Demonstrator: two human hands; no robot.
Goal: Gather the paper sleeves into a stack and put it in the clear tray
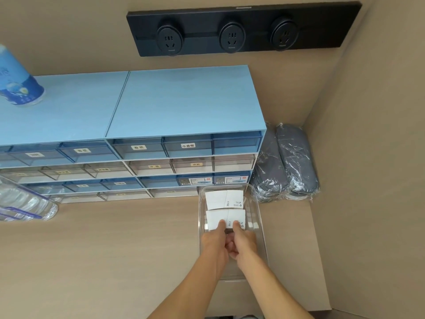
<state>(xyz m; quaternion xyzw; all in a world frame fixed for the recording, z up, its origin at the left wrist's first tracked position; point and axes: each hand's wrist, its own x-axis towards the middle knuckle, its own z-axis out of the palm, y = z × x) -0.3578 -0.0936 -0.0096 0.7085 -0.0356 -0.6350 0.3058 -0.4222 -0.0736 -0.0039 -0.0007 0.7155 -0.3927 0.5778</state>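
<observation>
A clear tray (261, 217) stands on the beige counter, right of centre. Inside it, at the far end, lies one white stack of paper sleeves (224, 199). A second white stack of sleeves (224, 216) sits just in front of it, in the tray's middle. My left hand (215, 240) and my right hand (243, 241) are both inside the tray, side by side, each with a thumb on top of this nearer stack and fingers curled under its near edge. The fingers hide the stack's underside.
Blue and clear drawer units (179, 143) with labels stand behind the tray. Grey items wrapped in plastic (287, 164) lie against the right wall. Water bottles (25, 203) lie at the left. A blue canister (19, 81) stands on the drawers. A black socket strip (232, 31) hangs above.
</observation>
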